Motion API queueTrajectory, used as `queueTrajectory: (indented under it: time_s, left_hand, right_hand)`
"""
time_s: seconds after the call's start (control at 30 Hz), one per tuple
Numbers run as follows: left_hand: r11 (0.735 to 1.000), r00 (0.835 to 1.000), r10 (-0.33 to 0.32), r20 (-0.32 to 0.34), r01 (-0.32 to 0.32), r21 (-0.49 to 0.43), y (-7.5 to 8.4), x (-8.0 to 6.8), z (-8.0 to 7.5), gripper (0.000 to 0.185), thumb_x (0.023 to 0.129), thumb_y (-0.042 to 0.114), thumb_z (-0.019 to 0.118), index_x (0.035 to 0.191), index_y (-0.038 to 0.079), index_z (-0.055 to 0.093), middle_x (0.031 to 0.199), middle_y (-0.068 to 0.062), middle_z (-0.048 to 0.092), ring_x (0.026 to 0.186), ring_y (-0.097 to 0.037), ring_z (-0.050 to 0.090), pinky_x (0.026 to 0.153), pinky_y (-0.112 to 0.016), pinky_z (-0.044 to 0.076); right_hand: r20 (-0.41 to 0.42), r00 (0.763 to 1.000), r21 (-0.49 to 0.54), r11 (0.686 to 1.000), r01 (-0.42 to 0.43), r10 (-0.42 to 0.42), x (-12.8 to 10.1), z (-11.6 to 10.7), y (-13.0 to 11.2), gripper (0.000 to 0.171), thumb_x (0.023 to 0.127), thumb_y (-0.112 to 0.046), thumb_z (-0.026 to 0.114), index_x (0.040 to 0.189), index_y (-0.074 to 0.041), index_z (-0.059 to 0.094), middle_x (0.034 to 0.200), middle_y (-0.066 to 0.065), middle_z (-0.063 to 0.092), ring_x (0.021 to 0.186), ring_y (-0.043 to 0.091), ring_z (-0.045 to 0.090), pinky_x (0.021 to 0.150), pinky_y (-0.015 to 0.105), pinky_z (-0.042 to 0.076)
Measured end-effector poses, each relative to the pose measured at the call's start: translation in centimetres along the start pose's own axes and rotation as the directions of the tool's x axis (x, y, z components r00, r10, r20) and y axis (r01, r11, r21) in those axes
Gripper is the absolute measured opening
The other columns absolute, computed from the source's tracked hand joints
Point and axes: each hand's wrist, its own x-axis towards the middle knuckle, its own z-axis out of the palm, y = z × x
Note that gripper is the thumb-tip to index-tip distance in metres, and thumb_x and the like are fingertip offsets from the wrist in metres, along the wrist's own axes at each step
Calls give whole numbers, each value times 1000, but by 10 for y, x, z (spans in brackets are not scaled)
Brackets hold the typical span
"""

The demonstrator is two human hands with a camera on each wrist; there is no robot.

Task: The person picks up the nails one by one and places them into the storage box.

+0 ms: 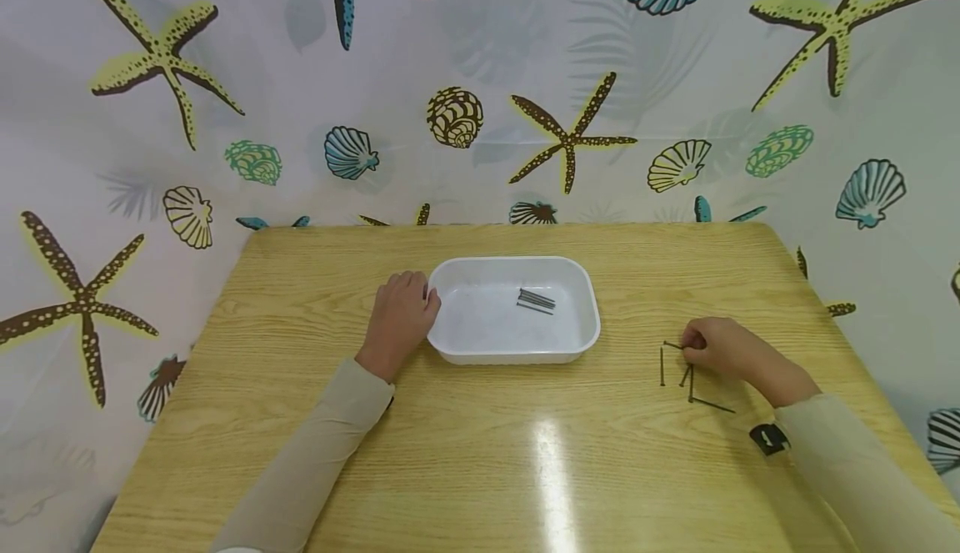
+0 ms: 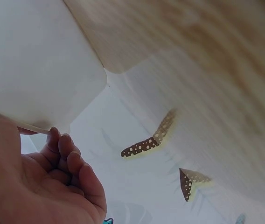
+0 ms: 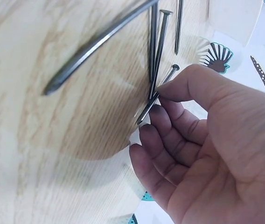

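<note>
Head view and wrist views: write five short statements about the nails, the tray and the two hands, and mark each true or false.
1. The white tray holds a few nails. True.
2. The right hand lies flat and holds nothing. False: in the right wrist view thumb and fingers pinch a nail.
3. The left hand rests against the tray's left end. True.
4. All the nails are in the tray. False: several loose nails lie on the wooden table by the right hand.
5. The tray stands at the table's near edge. False: it sits toward the far middle.
</note>
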Motion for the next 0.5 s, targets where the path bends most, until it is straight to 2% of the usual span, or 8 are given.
queueTrajectory:
  time_s: [0.5]
  left_hand:
    - [1000,1000,-5,4,5,6,-1,1,1,24,94,25,45,75,11,45,70,-2,42,66,-21,40,60,-34,32]
  right_hand:
    - [-26,1000,3,1000,-4,4,-1,2,3,11,84,-9,60,91,-1,57,78,2,55,68,14,48,63,34,42]
